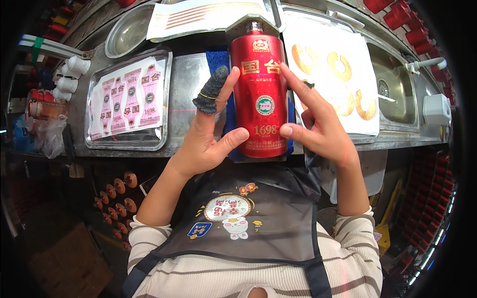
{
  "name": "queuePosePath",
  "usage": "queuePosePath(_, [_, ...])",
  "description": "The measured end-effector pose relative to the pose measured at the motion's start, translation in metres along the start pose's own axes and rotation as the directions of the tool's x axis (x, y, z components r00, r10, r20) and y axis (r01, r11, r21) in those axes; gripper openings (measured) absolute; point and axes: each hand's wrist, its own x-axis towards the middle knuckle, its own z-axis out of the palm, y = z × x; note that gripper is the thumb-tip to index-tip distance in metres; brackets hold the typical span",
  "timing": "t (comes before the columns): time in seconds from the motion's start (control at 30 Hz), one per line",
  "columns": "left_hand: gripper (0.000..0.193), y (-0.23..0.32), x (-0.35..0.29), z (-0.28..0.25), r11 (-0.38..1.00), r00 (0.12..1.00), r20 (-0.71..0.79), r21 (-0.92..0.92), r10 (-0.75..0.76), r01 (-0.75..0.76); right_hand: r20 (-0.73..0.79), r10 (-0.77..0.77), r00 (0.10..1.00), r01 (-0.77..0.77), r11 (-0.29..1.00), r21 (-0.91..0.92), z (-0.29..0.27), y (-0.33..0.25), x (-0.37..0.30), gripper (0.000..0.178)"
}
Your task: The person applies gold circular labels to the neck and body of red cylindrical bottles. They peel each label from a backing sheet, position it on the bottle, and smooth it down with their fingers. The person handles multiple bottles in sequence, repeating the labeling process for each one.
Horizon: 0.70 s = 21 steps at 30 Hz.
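Note:
A glossy red bottle with gold lettering and a round green-and-white emblem lies between my hands, its neck pointing away from me. Blue cloth shows beneath it. My left hand holds the bottle's left side, thumb low and index finger near the shoulder. A dark grey fabric finger cover, bound with a thin yellow band, sits on one of its fingers. From the right, my right hand holds the opposite side, thumb low and index finger high. Its other fingers are partly hidden behind.
At left, a metal tray carries pink-and-white decal sheets, beside a metal bowl. A sheet of gold ring decals lies right, near a sink with a faucet. Another striped sheet lies behind. Red bottles stand far right.

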Motion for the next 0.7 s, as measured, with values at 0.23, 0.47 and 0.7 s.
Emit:
queuePosePath(0.23, [0.096, -0.001, 0.000, 0.004, 1.000, 1.000, 0.004, -0.013, -0.021, 0.021, 0.039, 0.007, 0.999, -0.008, 0.999, 0.040, 0.010, 0.009, -0.008, 0.100])
queuePosePath(0.47, [0.096, -0.008, -0.003, 0.004, 0.997, 0.999, -0.032, -0.077, -0.034, 0.031, 0.097, 0.067, 0.993, -0.089, 0.965, 0.247, 0.006, 0.010, -0.008, 0.093])
queuePosePath(0.7, [0.097, -0.012, -0.002, 0.004, 0.997, 0.999, -0.020, -0.071, -0.026, 0.024, 0.091, 0.036, 0.995, -0.058, 0.966, 0.251, 0.008, 0.008, -0.010, 0.094])
